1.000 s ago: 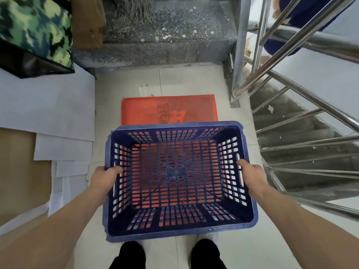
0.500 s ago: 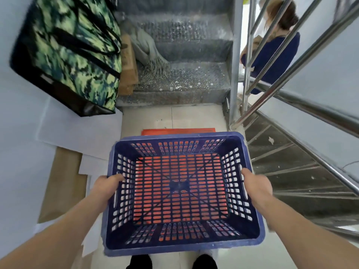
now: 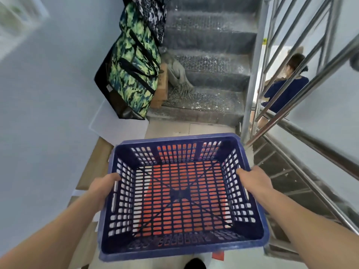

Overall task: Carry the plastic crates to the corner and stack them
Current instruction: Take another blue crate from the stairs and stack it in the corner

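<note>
While left hand (image 3: 104,184) and right hand (image 3: 252,178) grip it, crate (image 3: 178,138) now overlies mat (image 3: 218,256).

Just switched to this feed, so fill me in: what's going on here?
A person holds an empty blue plastic crate, left hand and right hand gripping its side walls. It hangs over a red mat on a stair landing; a camouflage bag leans by the steps ahead and a metal railing stands to the right. No crate stack is in view.
</note>
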`<state>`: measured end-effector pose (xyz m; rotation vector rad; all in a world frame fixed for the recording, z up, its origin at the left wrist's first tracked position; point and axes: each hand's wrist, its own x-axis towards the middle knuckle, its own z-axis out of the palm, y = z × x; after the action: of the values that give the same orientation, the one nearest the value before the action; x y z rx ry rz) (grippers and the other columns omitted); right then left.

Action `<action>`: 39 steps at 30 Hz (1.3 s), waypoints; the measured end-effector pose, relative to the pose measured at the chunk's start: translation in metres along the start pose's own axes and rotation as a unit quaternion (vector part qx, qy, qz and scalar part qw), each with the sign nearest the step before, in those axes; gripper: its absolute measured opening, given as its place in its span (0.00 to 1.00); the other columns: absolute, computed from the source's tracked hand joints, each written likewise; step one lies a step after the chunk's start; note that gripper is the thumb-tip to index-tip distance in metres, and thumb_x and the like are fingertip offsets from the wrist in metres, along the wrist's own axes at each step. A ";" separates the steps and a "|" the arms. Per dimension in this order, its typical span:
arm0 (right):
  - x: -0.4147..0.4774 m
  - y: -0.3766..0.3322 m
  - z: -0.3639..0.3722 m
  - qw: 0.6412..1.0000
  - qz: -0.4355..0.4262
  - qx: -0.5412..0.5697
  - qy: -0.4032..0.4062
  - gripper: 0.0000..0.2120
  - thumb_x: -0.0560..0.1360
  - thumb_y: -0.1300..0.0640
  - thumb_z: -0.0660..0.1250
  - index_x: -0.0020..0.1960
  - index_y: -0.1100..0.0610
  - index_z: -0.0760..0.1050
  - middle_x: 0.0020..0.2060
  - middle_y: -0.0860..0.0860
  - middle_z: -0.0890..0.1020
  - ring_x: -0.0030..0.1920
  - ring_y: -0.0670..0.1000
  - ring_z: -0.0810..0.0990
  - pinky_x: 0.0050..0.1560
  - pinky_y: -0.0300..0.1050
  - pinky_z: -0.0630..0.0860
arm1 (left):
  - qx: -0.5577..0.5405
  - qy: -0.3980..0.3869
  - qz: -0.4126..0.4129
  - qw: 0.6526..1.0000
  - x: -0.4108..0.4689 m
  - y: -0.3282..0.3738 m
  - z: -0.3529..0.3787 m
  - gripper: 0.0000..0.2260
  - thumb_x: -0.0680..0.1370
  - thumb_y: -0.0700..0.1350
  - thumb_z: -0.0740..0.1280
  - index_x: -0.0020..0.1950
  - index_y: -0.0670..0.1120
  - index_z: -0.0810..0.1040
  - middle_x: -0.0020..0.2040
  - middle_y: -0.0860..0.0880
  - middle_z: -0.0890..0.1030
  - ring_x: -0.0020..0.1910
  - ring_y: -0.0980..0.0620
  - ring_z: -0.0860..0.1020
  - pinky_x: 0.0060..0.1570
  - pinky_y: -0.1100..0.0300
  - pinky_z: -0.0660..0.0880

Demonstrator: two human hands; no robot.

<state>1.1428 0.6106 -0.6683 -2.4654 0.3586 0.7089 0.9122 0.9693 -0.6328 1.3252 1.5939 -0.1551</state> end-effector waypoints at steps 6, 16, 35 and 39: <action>-0.044 -0.003 -0.014 0.999 -0.036 -0.019 -0.004 0.19 0.75 0.43 0.66 0.54 0.58 0.79 0.46 0.55 0.84 0.43 0.58 0.82 0.48 0.49 0.78 | -0.029 -0.001 0.005 1.000 -0.037 -0.037 -0.032 0.12 0.75 0.44 0.69 0.53 0.37 0.77 0.36 0.39 0.84 0.29 0.42 0.81 0.29 0.55 0.78; -0.124 0.003 -0.026 0.999 -0.045 0.014 0.022 0.19 0.70 0.43 0.70 0.46 0.59 0.82 0.41 0.55 0.86 0.39 0.58 0.85 0.48 0.52 0.83 | -0.108 0.007 0.012 0.994 -0.095 -0.122 -0.091 0.14 0.73 0.45 0.70 0.55 0.38 0.78 0.42 0.37 0.85 0.39 0.38 0.84 0.41 0.46 0.82; -0.190 -0.017 -0.033 0.955 -0.250 -0.136 -0.088 0.17 0.76 0.43 0.67 0.44 0.57 0.82 0.34 0.53 0.85 0.35 0.56 0.84 0.38 0.45 0.78 | -0.254 0.076 -0.055 0.963 -0.237 -0.272 -0.109 0.14 0.77 0.47 0.67 0.58 0.40 0.76 0.45 0.38 0.85 0.41 0.39 0.84 0.36 0.53 0.79; -0.216 -0.022 -0.023 0.936 -0.283 -0.165 -0.126 0.17 0.74 0.41 0.67 0.44 0.56 0.80 0.35 0.55 0.85 0.35 0.58 0.85 0.40 0.48 0.81 | -0.307 0.120 -0.077 0.941 -0.283 -0.316 -0.107 0.15 0.78 0.47 0.66 0.59 0.38 0.77 0.43 0.38 0.85 0.38 0.41 0.83 0.35 0.53 0.78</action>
<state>0.9825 0.6376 -0.5222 -2.5419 -0.5945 0.8586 0.5643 0.7280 -0.5214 0.7489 1.7552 0.3988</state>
